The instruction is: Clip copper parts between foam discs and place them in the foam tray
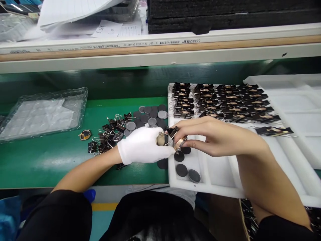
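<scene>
Remotely, I see the bare right hand (213,135) pinching a round gold-toned metal case (180,144) edgewise, likely for control; what the white-gloved left hand (145,144) holds, I can't tell

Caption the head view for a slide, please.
Gloved left hand and bare right hand handling a gold-toned part and binder clip.

Along the shelf edge in front of you, the pale strip (160,43) carries the brand LESSO, Chinese characters and "QB/T"; you find its remaining small print hard to make out. On the paper slip (106,29) above, you see handwriting, not surely legible.
</scene>
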`<state>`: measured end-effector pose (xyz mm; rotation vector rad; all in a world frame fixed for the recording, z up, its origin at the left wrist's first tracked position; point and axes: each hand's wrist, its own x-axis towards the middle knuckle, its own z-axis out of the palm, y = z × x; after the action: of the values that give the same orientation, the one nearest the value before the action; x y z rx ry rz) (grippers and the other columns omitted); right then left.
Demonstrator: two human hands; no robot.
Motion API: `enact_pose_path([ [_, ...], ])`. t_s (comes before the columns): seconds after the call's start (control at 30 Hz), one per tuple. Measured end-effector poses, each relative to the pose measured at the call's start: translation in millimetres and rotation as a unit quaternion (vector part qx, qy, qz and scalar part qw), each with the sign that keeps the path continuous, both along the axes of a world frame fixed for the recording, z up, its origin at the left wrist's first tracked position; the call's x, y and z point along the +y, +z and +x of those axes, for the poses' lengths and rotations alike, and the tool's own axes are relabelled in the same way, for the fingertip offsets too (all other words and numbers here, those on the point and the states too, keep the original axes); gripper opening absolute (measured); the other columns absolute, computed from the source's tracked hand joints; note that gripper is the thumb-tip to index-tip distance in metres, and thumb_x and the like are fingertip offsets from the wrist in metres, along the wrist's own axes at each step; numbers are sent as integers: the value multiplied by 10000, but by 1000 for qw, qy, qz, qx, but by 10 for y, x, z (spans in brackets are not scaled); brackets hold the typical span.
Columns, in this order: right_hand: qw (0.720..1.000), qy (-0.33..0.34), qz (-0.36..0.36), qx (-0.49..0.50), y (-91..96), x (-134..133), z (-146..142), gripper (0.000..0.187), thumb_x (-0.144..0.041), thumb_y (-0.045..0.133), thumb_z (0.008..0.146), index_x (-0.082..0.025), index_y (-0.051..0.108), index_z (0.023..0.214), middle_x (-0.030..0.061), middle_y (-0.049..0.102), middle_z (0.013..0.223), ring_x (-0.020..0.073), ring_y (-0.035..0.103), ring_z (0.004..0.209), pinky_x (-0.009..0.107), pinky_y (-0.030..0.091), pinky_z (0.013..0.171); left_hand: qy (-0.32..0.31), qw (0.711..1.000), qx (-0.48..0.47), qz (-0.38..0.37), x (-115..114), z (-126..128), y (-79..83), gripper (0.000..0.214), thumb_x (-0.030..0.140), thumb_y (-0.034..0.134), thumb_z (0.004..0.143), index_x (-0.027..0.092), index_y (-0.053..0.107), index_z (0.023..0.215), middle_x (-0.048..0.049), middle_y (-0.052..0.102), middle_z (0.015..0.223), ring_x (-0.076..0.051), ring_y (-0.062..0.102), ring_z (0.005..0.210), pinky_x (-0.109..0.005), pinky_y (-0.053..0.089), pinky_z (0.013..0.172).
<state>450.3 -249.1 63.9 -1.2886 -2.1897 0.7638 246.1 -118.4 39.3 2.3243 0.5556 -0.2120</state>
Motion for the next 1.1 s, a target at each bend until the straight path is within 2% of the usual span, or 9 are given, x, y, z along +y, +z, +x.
enact_pose_path([
  [0.2, 999, 15, -30, 11, 14, -8, -6, 176, -202, 567, 1046, -201, 744, 1047, 51, 744, 1020, 167, 699, 928, 261, 502, 786, -20, 998, -26, 60, -64, -19, -58, 529, 664, 611, 800, 227, 379, 612, 42, 403, 524, -119, 362, 498, -296, 261, 527],
  [0.37, 998, 26, -49, 28, 41, -9, -26, 145, -234, 602, 1045, -199, 743, 1042, 46, 754, 980, 163, 708, 889, 259, 513, 756, -35, 990, -108, 85, -87, -53, -146, 527, 630, 559, 843, 224, 335, 593, 38, 360, 507, -109, 314, 488, -304, 232, 539],
  [0.47, 998, 27, -61, 17, 59, -23, 8, 161, -248, 594, 1047, -203, 749, 1048, 68, 764, 1046, 190, 727, 972, 284, 547, 804, -56, 988, -114, 83, -63, -46, -150, 510, 604, 544, 850, 223, 329, 587, 38, 343, 507, -106, 313, 490, -302, 245, 543],
  [0.6, 993, -66, -89, 49, 73, -59, 169, 145, -316, 616, 1031, -224, 717, 1082, 96, 765, 1162, 251, 717, 1167, 331, 593, 848, -59, 991, -80, 86, 27, -25, -95, 537, 617, 512, 881, 225, 304, 579, 44, 299, 490, -102, 276, 481, -309, 229, 548],
  [0.73, 966, -188, -101, 143, 37, -21, 321, 196, -381, 715, 965, -215, 663, 1055, 50, 764, 934, 179, 733, 813, 281, 574, 648, -57, 996, -60, 32, 91, -15, -72, 530, 609, 495, 921, 219, 329, 603, 52, 340, 516, -94, 295, 492, -297, 248, 557],
  [0.8, 960, -227, -74, 147, -3, 22, 356, 234, -388, 787, 891, -196, 691, 985, 46, 748, 894, 168, 705, 785, 281, 563, 650, -54, 996, -62, 21, 92, -9, -91, 535, 612, 490, 932, 218, 332, 606, 53, 347, 524, -92, 299, 500, -298, 245, 560],
  [0.87, 957, -240, -71, 148, -48, 60, 374, 282, -407, 829, 837, -185, 712, 967, 51, 745, 924, 165, 692, 797, 289, 566, 676, -55, 996, -63, 11, 80, -1, -120, 544, 616, 487, 945, 218, 335, 607, 56, 340, 522, -91, 302, 501, -299, 243, 558],
  [0.97, 953, -250, -93, 145, -99, 84, 405, 343, -401, 854, 820, -208, 667, 1034, 22, 729, 889, 141, 660, 715, 277, 533, 606, -54, 996, -68, 2, 57, 10, -158, 557, 640, 508, 946, 218, 340, 623, 64, 335, 522, -91, 307, 503, -295, 249, 554],
  [1.1, 966, -216, -99, 99, -105, 79, 487, 252, -383, 824, 861, -230, 694, 1013, 33, 755, 933, 173, 704, 783, 296, 556, 627, -41, 997, -68, 11, 51, 30, -186, 559, 644, 501, 954, 222, 334, 627, 62, 337, 523, -94, 304, 500, -299, 243, 557],
])
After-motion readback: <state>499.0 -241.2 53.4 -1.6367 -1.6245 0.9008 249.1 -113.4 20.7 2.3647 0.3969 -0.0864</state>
